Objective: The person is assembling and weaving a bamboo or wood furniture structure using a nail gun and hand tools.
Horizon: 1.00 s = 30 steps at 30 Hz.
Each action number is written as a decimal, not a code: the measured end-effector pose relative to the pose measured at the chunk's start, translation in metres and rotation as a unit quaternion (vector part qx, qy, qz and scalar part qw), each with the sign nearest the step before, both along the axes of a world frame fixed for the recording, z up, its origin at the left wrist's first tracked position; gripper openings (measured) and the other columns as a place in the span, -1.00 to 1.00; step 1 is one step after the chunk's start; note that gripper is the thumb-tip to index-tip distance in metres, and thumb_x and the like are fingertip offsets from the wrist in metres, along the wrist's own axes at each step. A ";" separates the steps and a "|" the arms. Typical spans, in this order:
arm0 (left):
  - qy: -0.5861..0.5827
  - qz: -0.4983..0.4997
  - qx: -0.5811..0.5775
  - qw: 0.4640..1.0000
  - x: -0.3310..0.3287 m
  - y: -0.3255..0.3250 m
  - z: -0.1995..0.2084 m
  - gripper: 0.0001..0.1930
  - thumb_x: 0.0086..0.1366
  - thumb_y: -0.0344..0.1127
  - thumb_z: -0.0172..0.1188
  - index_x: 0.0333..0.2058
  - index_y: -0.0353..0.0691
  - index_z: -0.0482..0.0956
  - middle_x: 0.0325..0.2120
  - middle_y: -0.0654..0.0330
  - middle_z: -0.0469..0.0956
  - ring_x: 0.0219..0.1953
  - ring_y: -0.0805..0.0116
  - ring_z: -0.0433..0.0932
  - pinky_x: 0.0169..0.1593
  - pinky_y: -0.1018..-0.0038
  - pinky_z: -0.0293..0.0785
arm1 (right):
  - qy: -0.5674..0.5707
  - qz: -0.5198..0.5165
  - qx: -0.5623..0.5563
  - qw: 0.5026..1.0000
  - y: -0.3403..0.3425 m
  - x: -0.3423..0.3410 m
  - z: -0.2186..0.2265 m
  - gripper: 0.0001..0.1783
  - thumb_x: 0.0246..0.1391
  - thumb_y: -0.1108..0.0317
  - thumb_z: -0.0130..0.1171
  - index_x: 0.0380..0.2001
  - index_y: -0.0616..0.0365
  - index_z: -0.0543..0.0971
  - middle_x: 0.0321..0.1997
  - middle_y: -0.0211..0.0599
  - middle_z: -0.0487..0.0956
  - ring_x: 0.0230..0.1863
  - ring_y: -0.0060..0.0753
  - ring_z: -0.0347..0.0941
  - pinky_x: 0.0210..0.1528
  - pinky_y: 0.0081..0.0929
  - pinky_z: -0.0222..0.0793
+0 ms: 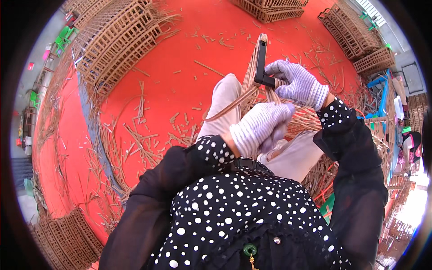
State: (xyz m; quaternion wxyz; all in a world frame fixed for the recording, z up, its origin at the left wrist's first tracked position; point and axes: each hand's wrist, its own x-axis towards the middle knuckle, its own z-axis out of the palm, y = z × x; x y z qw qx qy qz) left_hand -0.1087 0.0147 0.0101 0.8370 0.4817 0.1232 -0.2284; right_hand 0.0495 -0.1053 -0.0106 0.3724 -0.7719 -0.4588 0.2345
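Observation:
Between my knees stands a brown woven piece (250, 77) with a dark, angular frame (260, 63) along its edge. My right hand (300, 83), in a striped white and grey glove, is closed at the lower corner of this frame, with its fingers around the wrapped bar. Just below it, my left hand (261, 127), gloved the same way, is closed on flat brown strips (272, 95) that run up to the frame. A loose strip (231, 107) hangs out to the left over my knee. The fingertips of my left hand are partly hidden.
Stacked brown woven baskets (119, 45) stand at the far left, more (348, 33) at the far right and others (65, 238) at the near left. Cut strip pieces (141, 144) litter the red floor (180, 67). A blue frame (382, 92) stands on the right.

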 end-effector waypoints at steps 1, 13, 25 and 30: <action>0.002 -0.001 0.004 1.000 -0.005 0.005 0.012 -0.79 0.24 -0.19 0.06 -0.46 -0.21 0.41 -0.83 0.36 0.27 -0.88 0.59 0.20 -0.81 0.66 0.07 | -0.045 0.009 0.017 0.999 -0.003 0.001 -0.007 -0.54 -0.24 0.52 0.21 -0.14 0.23 0.43 -0.36 -0.25 0.52 -0.32 -0.44 0.45 -0.22 -0.48 0.39; -0.462 0.023 0.666 0.586 0.129 0.052 0.024 -0.63 0.02 -0.03 0.04 -0.54 -0.28 0.56 -0.61 -0.02 0.51 -0.46 0.03 0.52 -0.31 0.27 0.43 | -0.214 -0.220 0.010 0.952 -0.006 -0.064 0.001 -0.60 -0.29 0.26 0.35 -0.43 0.11 0.35 -0.52 -0.19 0.52 -0.45 -0.10 0.49 -0.43 -0.29 0.38; -0.436 0.014 0.681 0.588 0.157 0.057 -0.014 -0.57 0.15 0.09 0.09 -0.41 -0.24 0.44 -0.54 0.05 0.49 -0.41 0.09 0.52 -0.27 0.28 0.40 | -0.248 -0.179 0.073 0.949 0.000 -0.059 -0.005 -0.72 -0.23 0.35 0.30 -0.35 0.12 0.58 -0.33 -0.26 0.50 -0.37 -0.19 0.50 -0.33 -0.41 0.42; -0.336 0.133 0.608 0.707 0.069 0.059 -0.017 -0.61 0.18 0.03 0.08 -0.36 -0.24 0.40 -0.53 0.03 0.48 -0.39 0.10 0.51 -0.30 0.32 0.39 | 0.032 -0.222 0.081 0.971 -0.010 -0.048 -0.010 -0.72 -0.19 0.48 0.29 -0.30 0.23 0.54 -0.39 -0.31 0.56 -0.39 -0.62 0.44 -0.33 -0.56 0.39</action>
